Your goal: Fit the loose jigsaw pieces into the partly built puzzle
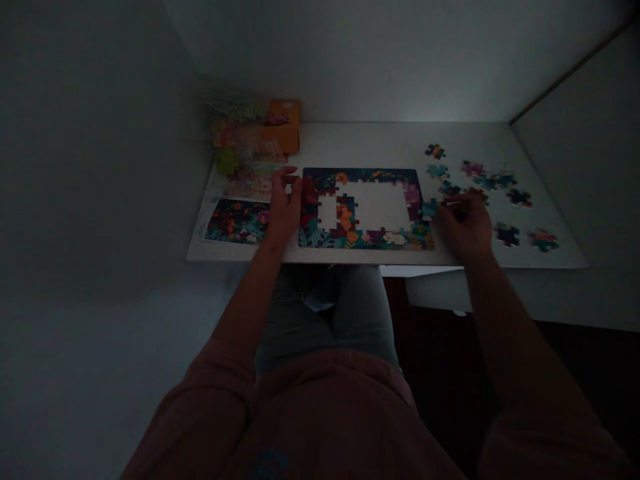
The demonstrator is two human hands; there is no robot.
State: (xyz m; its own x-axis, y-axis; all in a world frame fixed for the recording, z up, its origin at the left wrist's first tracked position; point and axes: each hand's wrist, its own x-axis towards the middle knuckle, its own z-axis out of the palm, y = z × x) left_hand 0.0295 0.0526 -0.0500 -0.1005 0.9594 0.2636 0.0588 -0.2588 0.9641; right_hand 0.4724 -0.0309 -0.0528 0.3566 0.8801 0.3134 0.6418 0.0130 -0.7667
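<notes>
A jigsaw puzzle [367,241] lies on the white table, its border joined into a rectangle. A short column of joined pieces stands inside it left of the middle, with bare table showing on either side. My right hand [465,223] is just beyond the puzzle's right edge, its fingers closed on a teal puzzle piece [430,209]. At the puzzle's left edge rests my left hand [287,203], fingers apart and curved, with nothing seen in it. Several loose puzzle pieces [507,233] lie around and beyond my right hand.
A printed picture sheet [235,221] lies left of my left hand. Behind it stand an orange box [287,130] and a blurred clear container with a green item [227,161]. The white table [360,143] meets walls at the back and right.
</notes>
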